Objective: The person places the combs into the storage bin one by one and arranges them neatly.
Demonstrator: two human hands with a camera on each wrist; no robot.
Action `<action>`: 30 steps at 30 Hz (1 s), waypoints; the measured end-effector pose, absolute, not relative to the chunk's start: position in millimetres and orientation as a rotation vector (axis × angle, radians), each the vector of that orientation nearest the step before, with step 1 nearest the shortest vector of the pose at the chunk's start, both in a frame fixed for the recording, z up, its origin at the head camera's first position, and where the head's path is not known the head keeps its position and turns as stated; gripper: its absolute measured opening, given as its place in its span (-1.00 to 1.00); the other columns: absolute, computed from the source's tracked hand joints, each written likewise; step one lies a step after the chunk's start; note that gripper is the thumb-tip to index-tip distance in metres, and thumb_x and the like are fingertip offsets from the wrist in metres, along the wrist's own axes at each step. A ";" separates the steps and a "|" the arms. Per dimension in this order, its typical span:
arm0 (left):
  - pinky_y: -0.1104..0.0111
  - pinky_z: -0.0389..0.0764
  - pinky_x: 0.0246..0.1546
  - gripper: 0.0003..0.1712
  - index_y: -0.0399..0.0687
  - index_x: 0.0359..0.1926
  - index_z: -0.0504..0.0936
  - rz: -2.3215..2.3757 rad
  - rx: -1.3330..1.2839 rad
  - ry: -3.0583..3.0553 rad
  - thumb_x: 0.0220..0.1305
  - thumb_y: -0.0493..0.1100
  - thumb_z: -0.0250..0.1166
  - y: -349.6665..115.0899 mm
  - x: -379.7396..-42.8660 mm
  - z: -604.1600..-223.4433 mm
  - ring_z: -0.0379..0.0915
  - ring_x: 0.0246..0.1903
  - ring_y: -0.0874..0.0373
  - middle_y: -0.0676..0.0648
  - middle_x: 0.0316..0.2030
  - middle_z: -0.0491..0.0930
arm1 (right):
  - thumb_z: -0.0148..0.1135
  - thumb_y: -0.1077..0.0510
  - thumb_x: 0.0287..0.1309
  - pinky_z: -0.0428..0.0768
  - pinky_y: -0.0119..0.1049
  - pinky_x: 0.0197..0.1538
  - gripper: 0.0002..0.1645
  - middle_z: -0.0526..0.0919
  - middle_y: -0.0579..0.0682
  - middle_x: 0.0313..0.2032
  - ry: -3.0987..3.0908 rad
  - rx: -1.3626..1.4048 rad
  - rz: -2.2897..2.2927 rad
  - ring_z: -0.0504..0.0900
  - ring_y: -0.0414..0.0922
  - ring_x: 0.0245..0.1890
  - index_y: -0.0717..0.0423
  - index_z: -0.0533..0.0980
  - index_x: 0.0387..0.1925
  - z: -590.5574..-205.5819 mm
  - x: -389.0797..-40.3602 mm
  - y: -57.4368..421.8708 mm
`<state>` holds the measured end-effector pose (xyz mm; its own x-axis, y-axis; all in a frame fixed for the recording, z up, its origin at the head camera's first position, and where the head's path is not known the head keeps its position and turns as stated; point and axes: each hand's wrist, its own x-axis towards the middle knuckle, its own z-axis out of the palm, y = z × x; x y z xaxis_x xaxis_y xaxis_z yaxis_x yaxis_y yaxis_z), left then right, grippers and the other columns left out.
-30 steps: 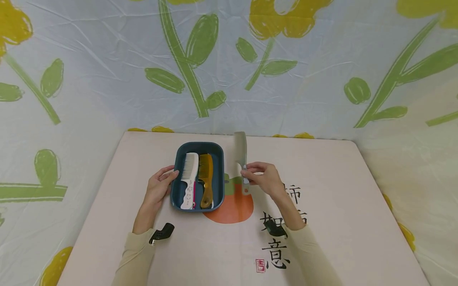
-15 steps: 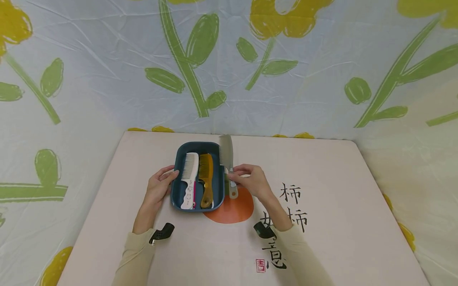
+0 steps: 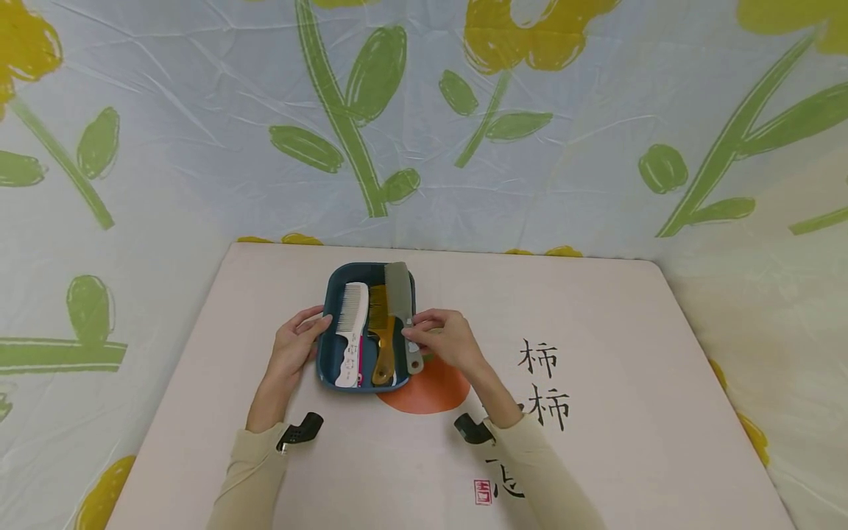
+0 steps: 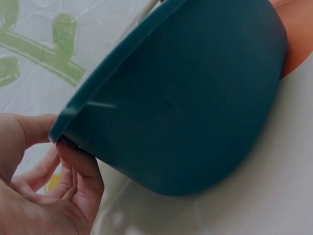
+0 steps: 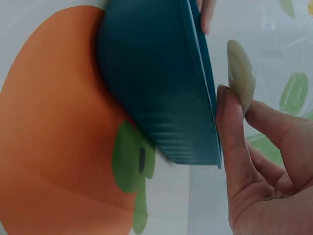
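Note:
A dark blue plastic basin (image 3: 339, 276) stands on the table with a white comb (image 3: 351, 324) and an amber-brown comb (image 3: 383, 361) inside, side by side. Something pink shows beneath the white one. My left hand (image 3: 291, 346) pinches the basin's left rim; in the left wrist view its thumb and fingers (image 4: 80, 161) clasp that edge. Between thumb and fingers, my right hand (image 3: 447, 338) pinches the handle of a grey comb (image 3: 399, 291), held over the basin's right side and overlapping the brown comb. In the right wrist view the grey comb's handle end (image 5: 240, 73) sits just above the rim.
The pale table mat (image 3: 596, 331) bears a printed orange persimmon (image 3: 424, 390) and black characters (image 3: 546, 405). A flower-printed cloth (image 3: 218, 132) hangs behind and at both sides. Small black cameras (image 3: 301, 430) are strapped at the wrists.
My right hand has carried the grey comb leftward, from beside the basin to above its right side. The left hand and the basin have stayed in place.

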<state>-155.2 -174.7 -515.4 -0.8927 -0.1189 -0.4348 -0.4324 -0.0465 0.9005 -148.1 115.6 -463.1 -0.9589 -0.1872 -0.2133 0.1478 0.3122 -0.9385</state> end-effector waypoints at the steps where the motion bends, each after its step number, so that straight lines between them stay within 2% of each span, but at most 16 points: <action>1: 0.48 0.63 -0.30 -0.33 -0.01 0.40 0.47 2.039 -0.593 1.996 0.36 0.05 0.41 -174.7 -155.5 -515.4 0.59 -0.19 0.22 -0.20 0.18 0.59 | 0.49 0.14 0.22 0.73 -0.22 -0.24 -0.64 0.76 0.11 -0.27 2.299 -0.039 -1.687 0.76 -0.05 -0.44 0.27 0.65 -0.03 -464.0 -148.3 113.9; 7: 0.45 0.65 -0.26 -0.37 0.02 0.36 0.52 2.031 -0.614 2.004 0.35 0.06 0.42 -174.4 -156.6 -517.0 0.59 -0.18 0.19 -0.15 0.11 0.62 | 0.47 0.16 0.23 0.73 -0.23 -0.28 -0.64 0.76 0.13 -0.25 2.294 -0.048 -1.661 0.75 -0.07 -0.46 0.31 0.64 -0.03 -465.1 -149.9 104.8; 13: 0.45 0.66 -0.24 -0.36 0.01 0.36 0.52 2.034 -0.616 2.008 0.34 0.07 0.43 -174.9 -156.2 -518.2 0.60 -0.18 0.21 -0.16 0.13 0.62 | 0.48 0.18 0.22 0.73 -0.21 -0.30 -0.64 0.77 0.14 -0.28 2.305 -0.081 -1.642 0.76 -0.06 -0.46 0.36 0.64 -0.05 -463.4 -151.3 98.2; 21: 0.44 0.67 -0.26 -0.37 -0.06 0.41 0.46 2.053 -0.612 1.946 0.40 -0.04 0.38 -174.1 -154.3 -506.7 0.62 -0.20 0.22 -0.21 0.15 0.60 | 0.47 0.21 0.22 0.72 -0.25 -0.34 -0.64 0.78 0.13 -0.33 2.323 -0.047 -1.605 0.75 -0.07 -0.47 0.39 0.63 -0.05 -463.5 -154.0 87.9; 30: 0.50 0.61 -0.33 -0.37 0.02 0.36 0.51 2.032 -0.622 2.000 0.35 0.06 0.42 -175.0 -156.0 -517.5 0.58 -0.22 0.25 -0.10 0.08 0.63 | 0.46 0.22 0.23 0.71 -0.28 -0.38 -0.61 0.77 0.16 -0.35 2.445 -0.069 -1.446 0.77 -0.04 -0.53 0.44 0.60 -0.03 -459.9 -155.2 72.0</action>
<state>-156.0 -175.0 -517.5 -0.8854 -0.1341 -0.4451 -0.4428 -0.0477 0.8953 -155.2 72.0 -459.9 -0.9542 -0.1913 -0.2300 0.1095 0.4922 -0.8636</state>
